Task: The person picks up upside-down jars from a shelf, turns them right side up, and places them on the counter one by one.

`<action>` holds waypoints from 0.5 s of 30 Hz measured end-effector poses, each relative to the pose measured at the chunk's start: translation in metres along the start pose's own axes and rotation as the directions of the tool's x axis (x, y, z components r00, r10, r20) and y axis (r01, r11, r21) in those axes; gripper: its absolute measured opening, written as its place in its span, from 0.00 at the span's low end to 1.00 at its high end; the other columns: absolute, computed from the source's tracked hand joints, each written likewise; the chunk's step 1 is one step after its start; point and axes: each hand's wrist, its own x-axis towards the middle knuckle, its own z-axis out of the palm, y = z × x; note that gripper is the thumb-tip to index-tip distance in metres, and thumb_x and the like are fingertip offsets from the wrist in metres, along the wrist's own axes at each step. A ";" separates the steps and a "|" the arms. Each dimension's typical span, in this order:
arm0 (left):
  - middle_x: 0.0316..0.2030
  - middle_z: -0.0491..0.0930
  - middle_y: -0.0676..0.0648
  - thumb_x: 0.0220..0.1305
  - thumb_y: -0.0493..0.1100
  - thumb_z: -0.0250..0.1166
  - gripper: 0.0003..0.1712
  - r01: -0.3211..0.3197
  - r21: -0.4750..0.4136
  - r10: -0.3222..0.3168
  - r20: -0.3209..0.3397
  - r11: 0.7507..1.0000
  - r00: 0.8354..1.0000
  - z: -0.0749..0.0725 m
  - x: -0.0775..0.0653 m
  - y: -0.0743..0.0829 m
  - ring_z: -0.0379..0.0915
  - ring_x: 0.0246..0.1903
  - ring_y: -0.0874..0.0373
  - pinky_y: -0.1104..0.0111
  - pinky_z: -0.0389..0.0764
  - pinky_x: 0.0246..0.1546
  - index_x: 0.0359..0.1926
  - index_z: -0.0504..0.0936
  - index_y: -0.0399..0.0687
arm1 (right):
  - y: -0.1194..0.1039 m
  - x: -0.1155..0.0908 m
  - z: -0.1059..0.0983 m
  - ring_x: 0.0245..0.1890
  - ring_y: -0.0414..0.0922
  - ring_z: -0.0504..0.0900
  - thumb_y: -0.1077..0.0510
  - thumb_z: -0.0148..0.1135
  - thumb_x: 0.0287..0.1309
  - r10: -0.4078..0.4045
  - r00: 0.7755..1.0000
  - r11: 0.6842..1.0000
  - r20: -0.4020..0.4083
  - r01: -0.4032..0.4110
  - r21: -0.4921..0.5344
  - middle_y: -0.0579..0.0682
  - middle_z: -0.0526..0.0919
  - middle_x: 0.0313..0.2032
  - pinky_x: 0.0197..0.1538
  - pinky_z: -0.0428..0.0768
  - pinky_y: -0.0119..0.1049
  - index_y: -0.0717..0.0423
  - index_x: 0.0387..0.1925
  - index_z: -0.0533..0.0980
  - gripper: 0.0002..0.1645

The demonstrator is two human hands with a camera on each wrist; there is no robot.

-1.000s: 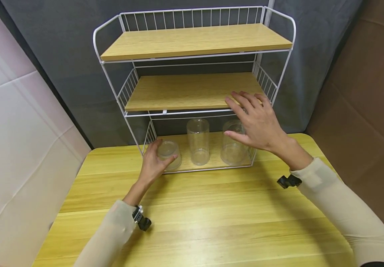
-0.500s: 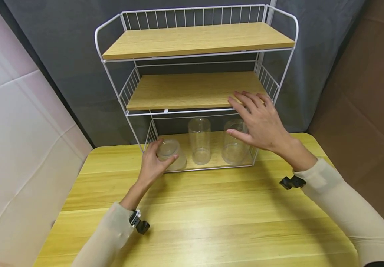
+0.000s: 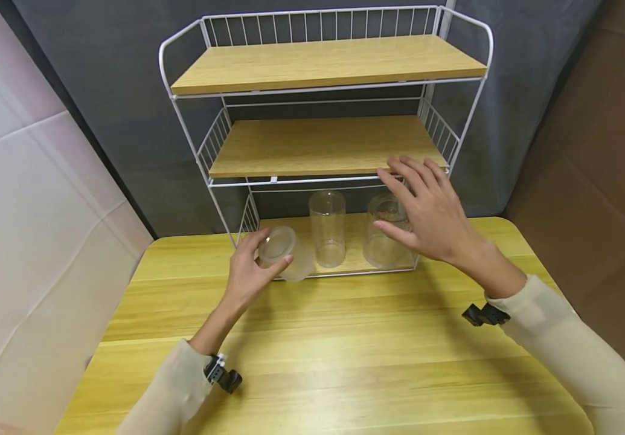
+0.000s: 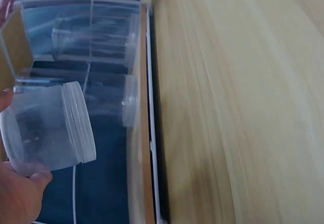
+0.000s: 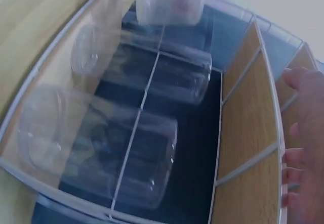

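Note:
My left hand (image 3: 249, 269) grips a short clear plastic jar (image 3: 297, 260) between thumb and fingers, at the left front of the bottom shelf. The jar leans, and the left wrist view shows it lifted off the bottom board, its ridged end (image 4: 78, 123) facing the board. My right hand (image 3: 432, 211), fingers spread and holding nothing, hovers at the front edge of the middle shelf (image 3: 323, 148). It partly hides a wide clear jar (image 3: 380, 244) below. Between the hands a tall, slim clear jar (image 3: 330, 232) stands on the bottom shelf.
The white wire rack (image 3: 214, 208) has three wooden tiers, with a top board (image 3: 328, 60). It stands at the back of a wooden table (image 3: 345, 344). Dark cloth (image 3: 122, 90) hangs behind; a white panel (image 3: 29, 241) and a brown one (image 3: 589, 181) flank the sides.
The short jar has been raised and tipped in my left hand, its lower end swinging to the right. My right hand has shifted slightly right, fingers still spread.

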 end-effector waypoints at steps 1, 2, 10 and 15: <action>0.64 0.75 0.36 0.57 0.44 0.81 0.43 0.001 -0.020 -0.001 0.005 1.000 1.000 0.000 -0.001 0.003 0.72 0.61 0.42 0.47 0.84 0.58 0.71 0.75 0.35 | -0.004 -0.002 0.000 0.75 0.64 0.65 0.23 0.43 0.74 -0.006 1.000 1.000 -0.010 0.007 0.024 0.64 0.69 0.74 0.77 0.59 0.65 0.59 0.76 0.68 0.52; 0.64 0.75 0.37 0.57 0.43 0.81 0.43 0.000 -0.041 0.000 0.009 0.999 1.000 0.001 -0.002 0.006 0.73 0.61 0.43 0.48 0.83 0.59 0.71 0.75 0.35 | -0.008 -0.005 0.001 0.75 0.64 0.65 0.24 0.43 0.75 -0.015 1.000 0.999 -0.021 0.016 0.046 0.64 0.70 0.74 0.77 0.59 0.64 0.59 0.76 0.69 0.51; 0.66 0.75 0.37 0.59 0.36 0.80 0.41 -0.009 -0.211 0.016 0.032 0.977 0.999 0.010 -0.009 0.033 0.74 0.62 0.46 0.69 0.83 0.57 0.72 0.74 0.36 | -0.044 -0.025 0.015 0.73 0.62 0.70 0.30 0.54 0.74 -0.057 0.998 0.969 0.008 0.054 0.242 0.62 0.71 0.74 0.75 0.68 0.60 0.62 0.74 0.69 0.47; 0.66 0.72 0.35 0.61 0.29 0.75 0.40 -0.013 -0.375 0.032 0.045 0.927 0.998 0.017 -0.011 0.044 0.72 0.65 0.46 0.75 0.83 0.55 0.73 0.71 0.32 | -0.055 -0.038 0.027 0.74 0.58 0.70 0.38 0.70 0.65 0.000 0.994 0.923 0.109 -0.042 0.382 0.59 0.69 0.75 0.74 0.70 0.59 0.61 0.78 0.65 0.50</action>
